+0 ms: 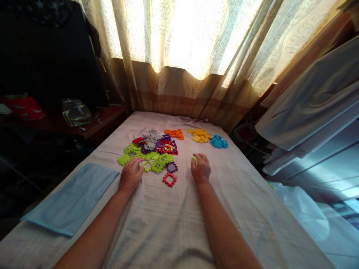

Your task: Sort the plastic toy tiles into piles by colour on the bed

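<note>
- Held the right hand (201, 168) palm down over the cloth-covered desk (168, 228), apart from the heap, with fingers closed on a light-green piece (194, 160), mostly hidden from this view. Could have let it slip through a shallow fingertip grip on a thin edge.
- Rested the left hand (131, 175) at the near left of the lime-green pieces (157, 164), with fingers loosely curled and half open. Could not confirm any piece gripped there. Risked dragging neighbours along with a picked piece, because of overlapping, toothed edges.
- Saw grey pieces (151, 141) and purple pieces (167, 142) jumbled just behind the green. Might have buried or missed a small piece there by stirring too broadly.
- Noticed a red frame piece (165, 180) and a purple tile (171, 167) at the near side, between the hands. Could have knocked either askew with a low pass of the right hand toward the heap.
- Found an orange pile (174, 134), a yellow pile (199, 135) and a blue pile (218, 142) set toward the far side. Could have run yellow into blue with a careless nudge, given so narrow a separation.
- Could have shifted everything by tugging the creased covering with a forearm.
</note>
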`<state>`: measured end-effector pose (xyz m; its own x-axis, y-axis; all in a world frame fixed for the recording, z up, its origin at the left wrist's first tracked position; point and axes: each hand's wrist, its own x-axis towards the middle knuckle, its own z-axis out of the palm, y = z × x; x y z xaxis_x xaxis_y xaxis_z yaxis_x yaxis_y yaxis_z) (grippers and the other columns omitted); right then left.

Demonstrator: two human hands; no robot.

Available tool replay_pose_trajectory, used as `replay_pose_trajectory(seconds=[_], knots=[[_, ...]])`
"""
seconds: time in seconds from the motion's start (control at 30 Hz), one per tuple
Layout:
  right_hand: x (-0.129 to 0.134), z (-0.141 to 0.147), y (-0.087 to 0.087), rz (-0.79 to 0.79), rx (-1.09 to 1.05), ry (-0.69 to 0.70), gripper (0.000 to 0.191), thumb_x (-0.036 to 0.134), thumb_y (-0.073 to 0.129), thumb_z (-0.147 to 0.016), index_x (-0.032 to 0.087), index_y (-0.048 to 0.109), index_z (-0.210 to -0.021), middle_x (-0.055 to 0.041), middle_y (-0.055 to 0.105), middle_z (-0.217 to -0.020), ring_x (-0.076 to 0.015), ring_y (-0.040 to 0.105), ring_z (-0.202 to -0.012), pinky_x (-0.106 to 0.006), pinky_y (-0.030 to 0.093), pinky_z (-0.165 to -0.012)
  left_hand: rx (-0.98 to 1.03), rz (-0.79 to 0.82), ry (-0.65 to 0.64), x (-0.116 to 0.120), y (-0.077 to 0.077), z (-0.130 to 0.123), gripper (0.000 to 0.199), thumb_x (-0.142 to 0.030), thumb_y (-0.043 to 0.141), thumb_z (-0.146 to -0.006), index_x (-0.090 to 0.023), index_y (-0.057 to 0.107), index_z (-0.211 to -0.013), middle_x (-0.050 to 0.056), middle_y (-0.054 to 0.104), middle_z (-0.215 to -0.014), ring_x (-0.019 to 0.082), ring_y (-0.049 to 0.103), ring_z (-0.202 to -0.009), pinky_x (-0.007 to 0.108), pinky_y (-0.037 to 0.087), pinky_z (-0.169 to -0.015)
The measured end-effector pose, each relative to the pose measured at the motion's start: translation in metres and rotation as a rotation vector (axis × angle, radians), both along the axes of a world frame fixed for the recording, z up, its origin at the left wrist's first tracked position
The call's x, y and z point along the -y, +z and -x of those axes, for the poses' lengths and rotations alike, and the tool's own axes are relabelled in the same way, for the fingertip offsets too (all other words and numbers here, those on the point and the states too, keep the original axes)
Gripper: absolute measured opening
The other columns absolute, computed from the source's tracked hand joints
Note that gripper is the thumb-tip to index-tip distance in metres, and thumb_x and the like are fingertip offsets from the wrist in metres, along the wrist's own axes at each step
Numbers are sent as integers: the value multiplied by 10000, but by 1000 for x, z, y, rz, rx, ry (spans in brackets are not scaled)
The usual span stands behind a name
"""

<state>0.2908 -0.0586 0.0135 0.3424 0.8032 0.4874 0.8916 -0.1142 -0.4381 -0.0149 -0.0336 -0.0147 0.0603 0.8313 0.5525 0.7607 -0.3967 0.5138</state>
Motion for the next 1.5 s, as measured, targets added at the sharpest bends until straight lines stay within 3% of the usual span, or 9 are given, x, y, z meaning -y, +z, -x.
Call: replay_pose_trajectory(seconds=[0.13,0.33,0.53,0.7,0.93,1.07,1.17,1.33,1.5], knots=[[-12,39,8,174,47,155,288,275,529,-885,206,720,-1088,-96,672,-1104,-218,579,-1031,-310,413,-935,11,2,-7,1,2,-1,303,-311,472,-833,-202,666,-1039,92,690,-1165,247,612,-1130,438,451,-1055],[-35,65,18,397,59,136,257,301,561,-831,227,784,-937,-122,706,-1048,-252,622,-982,-333,461,-821,2,15,-11,1,3,1,304,-297,476,-833,-198,672,-1043,99,685,-1171,257,609,-1130,451,453,-1052],[-44,67,15,427,-124,57,208,255,568,-815,235,765,-881,-72,740,-947,-208,655,-886,-281,461,-749,27,7,-16,-3,-3,1,298,-302,481,-836,-206,671,-1044,80,689,-1170,243,608,-1136,439,453,-1052],[-40,64,9,360,-208,21,221,266,509,-876,222,706,-965,-51,737,-927,-187,660,-843,-272,460,-727,59,-11,-10,-3,-4,1,292,-309,488,-827,-208,674,-1029,76,697,-1154,236,619,-1118,425,461,-1045],[-39,50,8,183,-403,52,217,297,537,-844,202,678,-979,-31,747,-885,-164,677,-788,-258,498,-723,70,-4,-12,-2,-2,1,296,-308,492,-818,-202,679,-1022,84,701,-1154,242,624,-1114,430,466,-1041],[-34,26,2,-120,-456,121,231,361,537,-809,207,688,-891,-36,753,-843,-182,679,-773,-290,518,-754,63,-12,-16,-1,-2,1,292,-305,489,-825,-202,679,-1021,83,698,-1162,240,623,-1119,425,469,-1038],[-27,-7,-6,-301,-405,70,278,405,521,-813,198,692,-882,-60,753,-846,-192,676,-754,-304,524,-748,58,-16,-20,-1,-2,1,297,-312,487,-827,-194,677,-1022,88,699,-1156,240,627,-1109,424,471,-1034],[-15,-61,-21,-381,-224,-72,275,346,501,-819,168,696,-897,-108,741,-867,-211,666,-762,-334,518,-764,47,-24,-16,-2,-2,1,296,-317,485,-826,-201,674,-1022,85,705,-1143,238,629,-1104,426,468,-1035],[-13,-66,-33,-331,-73,-22,216,277,504,-834,181,695,-861,-105,728,-857,-218,647,-814,-340,494,-794,32,-32,-8,-2,-2,1,305,-328,477,-831,-194,674,-1021,90,706,-1137,239,631,-1098,425,472,-1028]])
